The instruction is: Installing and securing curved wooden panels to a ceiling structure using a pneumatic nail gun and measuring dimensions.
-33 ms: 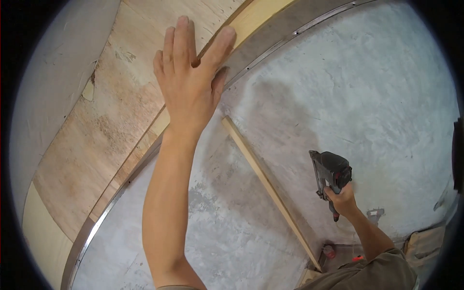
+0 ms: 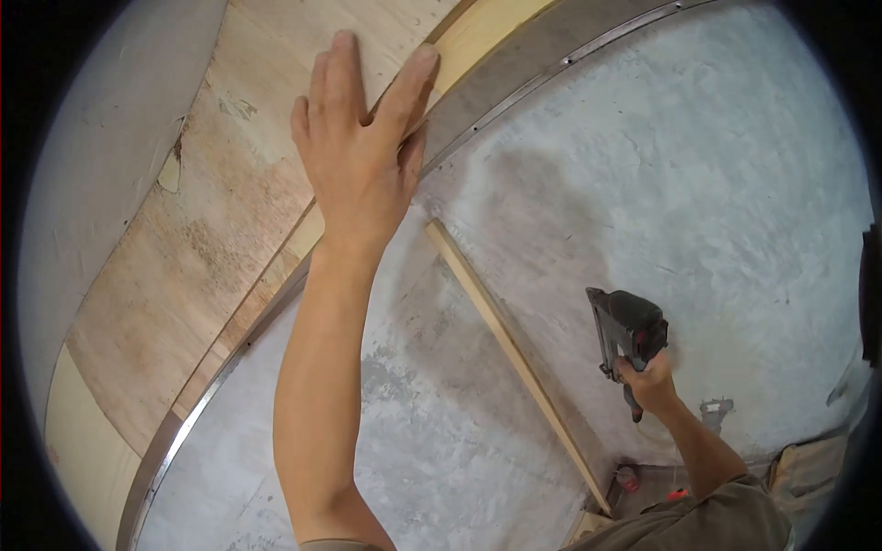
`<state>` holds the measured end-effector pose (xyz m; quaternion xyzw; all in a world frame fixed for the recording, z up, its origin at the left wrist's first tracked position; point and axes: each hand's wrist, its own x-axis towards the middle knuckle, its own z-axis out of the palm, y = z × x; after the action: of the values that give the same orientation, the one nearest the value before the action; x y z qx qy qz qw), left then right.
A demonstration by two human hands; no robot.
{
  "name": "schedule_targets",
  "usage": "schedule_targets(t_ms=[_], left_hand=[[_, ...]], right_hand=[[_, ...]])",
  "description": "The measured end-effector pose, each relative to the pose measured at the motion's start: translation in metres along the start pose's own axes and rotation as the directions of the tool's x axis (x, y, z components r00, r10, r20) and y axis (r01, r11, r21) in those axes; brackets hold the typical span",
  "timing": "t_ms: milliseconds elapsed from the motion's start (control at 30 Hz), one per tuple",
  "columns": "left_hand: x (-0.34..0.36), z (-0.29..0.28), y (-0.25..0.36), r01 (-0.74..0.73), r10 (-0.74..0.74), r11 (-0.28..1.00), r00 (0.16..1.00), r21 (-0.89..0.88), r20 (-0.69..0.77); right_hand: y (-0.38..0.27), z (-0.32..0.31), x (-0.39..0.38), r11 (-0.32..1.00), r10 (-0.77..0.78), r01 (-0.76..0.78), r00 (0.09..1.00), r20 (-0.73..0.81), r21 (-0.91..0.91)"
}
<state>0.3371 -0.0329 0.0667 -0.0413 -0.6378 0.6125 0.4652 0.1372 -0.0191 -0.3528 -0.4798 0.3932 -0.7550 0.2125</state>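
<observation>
My left hand point(image 2: 358, 156) is raised at the upper left, its fingers stretched out and spread over a plywood panel point(image 2: 211, 220) and the pale wooden strip point(image 2: 487, 32) along its edge. It lies against them without closing round anything. Farther down on the right, my right hand point(image 2: 650, 378) grips the handle of a black nail gun point(image 2: 632, 321). The nail gun is held apart from the wood, in front of the mottled grey surface.
A long narrow wooden batten point(image 2: 519, 363) slants from the middle toward the lower right. A thin metal trim point(image 2: 533, 83) follows the panel's curved edge. Near the bottom right are a small red item point(image 2: 628, 478) and a brown box-like object point(image 2: 808, 468).
My left fingers have shifted very slightly to the left on the wood. The nail gun has hardly moved.
</observation>
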Motion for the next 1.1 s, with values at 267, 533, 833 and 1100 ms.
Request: schedule_targets(t_ms=[267,533,833,1100], left_hand=[[-0.002,0.005,0.010,0.025,-0.031,0.988,0.999,-0.155,-0.034],[0.000,0.000,0.013,0.001,-0.006,0.982,1.000,-0.187,-0.024],[0.021,0.009,0.047,0.210,-0.230,0.961,0.968,0.181,0.096],[0.031,0.003,0.034,0.256,-0.260,0.966,0.958,0.046,0.125]], right_hand=[[0.026,0.029,0.052,0.978,0.208,-0.203,0.942,0.263,-0.049],[0.027,0.033,0.037,0.976,0.208,-0.216,0.934,0.290,-0.003],[0.021,-0.035,-0.078,0.978,0.193,-0.202,0.967,-0.165,-0.041],[0.035,-0.037,-0.061,0.986,0.162,-0.165,0.971,-0.176,-0.001]])
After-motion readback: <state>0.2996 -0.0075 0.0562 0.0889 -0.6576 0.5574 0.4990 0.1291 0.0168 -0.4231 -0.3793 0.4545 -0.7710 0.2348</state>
